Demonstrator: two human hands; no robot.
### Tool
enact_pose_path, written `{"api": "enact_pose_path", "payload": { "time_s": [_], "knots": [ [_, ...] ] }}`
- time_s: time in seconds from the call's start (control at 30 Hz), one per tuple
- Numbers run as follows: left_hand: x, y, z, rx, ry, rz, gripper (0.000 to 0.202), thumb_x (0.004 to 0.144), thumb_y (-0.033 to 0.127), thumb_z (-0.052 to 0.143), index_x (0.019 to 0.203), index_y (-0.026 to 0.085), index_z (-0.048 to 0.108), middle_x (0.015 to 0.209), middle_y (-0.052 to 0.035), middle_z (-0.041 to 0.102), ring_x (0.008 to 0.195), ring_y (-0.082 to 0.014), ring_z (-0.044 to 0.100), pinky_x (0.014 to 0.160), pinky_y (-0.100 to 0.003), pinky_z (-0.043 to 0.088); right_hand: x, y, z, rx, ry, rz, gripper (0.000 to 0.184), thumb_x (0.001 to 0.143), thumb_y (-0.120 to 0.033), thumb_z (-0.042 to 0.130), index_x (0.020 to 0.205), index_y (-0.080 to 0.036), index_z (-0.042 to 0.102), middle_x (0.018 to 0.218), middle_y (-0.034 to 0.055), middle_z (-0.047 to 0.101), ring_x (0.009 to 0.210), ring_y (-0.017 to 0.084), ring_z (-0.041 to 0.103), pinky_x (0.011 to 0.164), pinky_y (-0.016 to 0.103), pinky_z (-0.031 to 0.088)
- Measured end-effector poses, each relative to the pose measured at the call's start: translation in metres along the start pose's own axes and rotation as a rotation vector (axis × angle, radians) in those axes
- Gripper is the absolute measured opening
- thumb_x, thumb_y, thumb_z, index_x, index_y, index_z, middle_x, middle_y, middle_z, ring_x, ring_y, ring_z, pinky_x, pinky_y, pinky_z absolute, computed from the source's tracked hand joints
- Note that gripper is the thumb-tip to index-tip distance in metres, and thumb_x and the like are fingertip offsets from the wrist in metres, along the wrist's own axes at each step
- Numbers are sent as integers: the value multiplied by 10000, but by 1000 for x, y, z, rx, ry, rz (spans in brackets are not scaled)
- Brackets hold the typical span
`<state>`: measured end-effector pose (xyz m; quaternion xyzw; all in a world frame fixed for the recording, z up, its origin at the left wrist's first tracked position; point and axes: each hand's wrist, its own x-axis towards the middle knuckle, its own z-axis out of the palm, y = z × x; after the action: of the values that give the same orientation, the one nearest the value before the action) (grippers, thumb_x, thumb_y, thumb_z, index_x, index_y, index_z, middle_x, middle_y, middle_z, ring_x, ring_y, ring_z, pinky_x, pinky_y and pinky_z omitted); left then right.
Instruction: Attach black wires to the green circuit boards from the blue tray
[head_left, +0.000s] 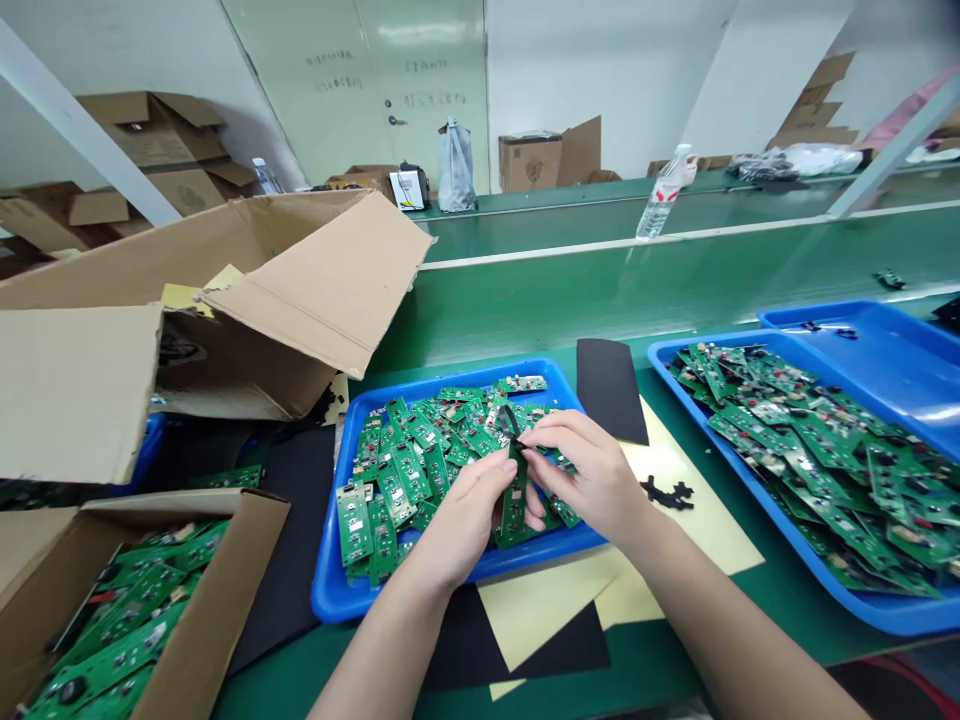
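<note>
My left hand (pixel 478 505) is closed around a green circuit board (pixel 513 512), held tilted over the middle blue tray (pixel 328 577). The thumb and fingers of my right hand (pixel 579 462) pinch a small black strip (pixel 511 420) at the board's upper end. Whether the strip is fixed to the board I cannot tell. Below both hands, many loose green circuit boards (pixel 405 470) lie heaped in the tray. Several small black pieces (pixel 667 493) rest on yellow paper (pixel 697 500) to the right of my right hand.
At right stands another blue tray (pixel 750 480) piled with boards, overlapping a further blue tray (pixel 900 350). A large open carton (pixel 322 270) and a smaller box of boards (pixel 247 560) occupy the left. A black sheet (pixel 611 385) lies behind; a water bottle (pixel 664 195) stands on the ledge.
</note>
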<state>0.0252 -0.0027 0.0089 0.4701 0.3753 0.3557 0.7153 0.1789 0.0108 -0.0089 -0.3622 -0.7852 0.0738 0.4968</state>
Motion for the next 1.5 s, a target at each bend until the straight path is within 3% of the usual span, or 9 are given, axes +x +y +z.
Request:
{"api": "enact_pose_path", "payload": {
  "time_s": [0.27,0.4,0.5,0.6,0.73,0.83,1.03,1.23,1.5],
  "knots": [
    [-8,8,-9,5,-102,-6,259,801,331,619,1014,192,664,901,-52,659,909,-186,573,816,-307,447,3,-2,-8,78,26,-70,151,864,-80,518,908,-177,626,845,75,633,804,180,604,721,354,537],
    [-6,9,-10,18,4,65,328,761,313,674,1064,189,647,1001,-62,650,966,-190,561,873,-318,432,3,-6,-7,126,77,-22,166,843,-87,543,908,-201,645,867,67,648,829,182,621,740,351,545],
    [-3,7,-11,100,139,175,318,732,272,704,1029,178,643,1019,-70,642,961,-195,569,866,-317,448,2,-8,-4,286,96,199,187,836,-149,554,999,-212,620,919,63,653,877,186,634,784,357,545],
    [-2,4,-13,255,232,331,282,723,232,708,989,182,628,1010,-70,620,925,-194,583,831,-328,479,3,-7,-2,565,100,557,174,848,-299,565,981,-195,607,875,54,658,795,166,649,719,322,559],
    [-1,1,-15,764,369,720,241,760,148,653,988,221,626,948,-49,578,896,-187,580,802,-349,498,7,-4,-6,985,-137,880,413,796,-560,564,726,-154,595,656,27,635,568,126,625,572,268,543],
    [-2,0,-14,1026,446,948,258,787,99,609,1006,235,610,952,-45,572,901,-186,591,786,-350,510,9,-4,-13,1188,-311,971,401,761,-544,623,716,-150,561,600,7,635,502,107,615,517,235,516],
    [-2,1,-12,1093,515,1036,246,795,117,618,1009,233,581,948,-39,581,869,-181,613,750,-341,530,6,-6,-16,1319,-445,1010,318,685,-340,762,808,-157,533,608,-18,670,523,120,657,530,237,527],
    [-2,3,-14,1088,581,1086,272,768,127,669,1006,231,588,913,-28,598,857,-176,612,756,-336,531,6,-5,-12,1422,-361,958,360,735,-374,728,928,-172,500,543,-56,639,461,98,625,474,205,508],
    [-2,-3,-11,967,539,1148,354,750,90,679,1057,237,582,912,-23,608,827,-158,602,685,-288,533,4,-17,-14,1568,-416,851,457,778,-336,698,1114,-179,431,536,-59,648,439,90,602,463,197,495]
  ]
}}
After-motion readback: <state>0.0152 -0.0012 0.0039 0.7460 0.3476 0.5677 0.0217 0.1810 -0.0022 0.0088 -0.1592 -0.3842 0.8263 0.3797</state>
